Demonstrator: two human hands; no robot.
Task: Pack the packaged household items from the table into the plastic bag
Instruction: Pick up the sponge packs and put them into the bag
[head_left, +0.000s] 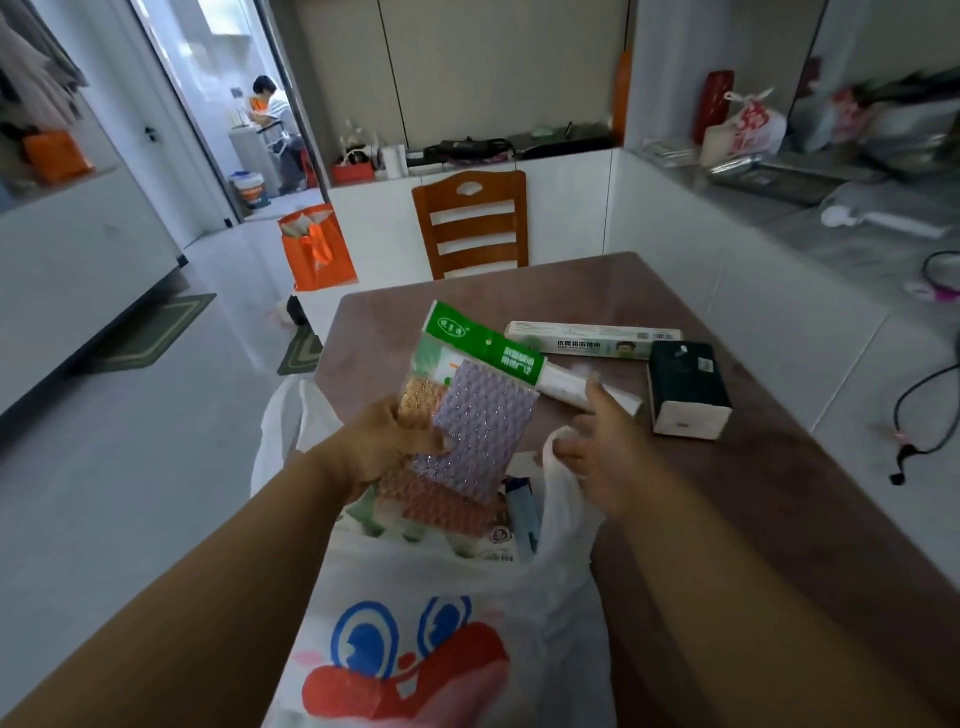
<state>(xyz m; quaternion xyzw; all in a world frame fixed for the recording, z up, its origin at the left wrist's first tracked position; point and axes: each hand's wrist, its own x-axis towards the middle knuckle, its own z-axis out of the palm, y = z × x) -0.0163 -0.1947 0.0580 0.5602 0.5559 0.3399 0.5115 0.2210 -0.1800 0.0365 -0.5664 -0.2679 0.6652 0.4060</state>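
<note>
My left hand (387, 441) grips a pack of sparkly scouring sponges (478, 410) with a green header card, held over the mouth of the white plastic bag (447, 613) printed with a cartoon face. My right hand (605, 452) holds the bag's right handle, its index finger stretched out toward a white roll (576, 387) on the table. Other packets show inside the bag under the sponges. A long foil box (592, 339) and a dark green box (685, 387) lie further back on the brown table (779, 499).
A wooden chair (475, 223) stands at the table's far end. An orange tote bag (317, 249) sits on the floor to the left. A white counter with cables and clutter runs along the right. A person sits in the far room.
</note>
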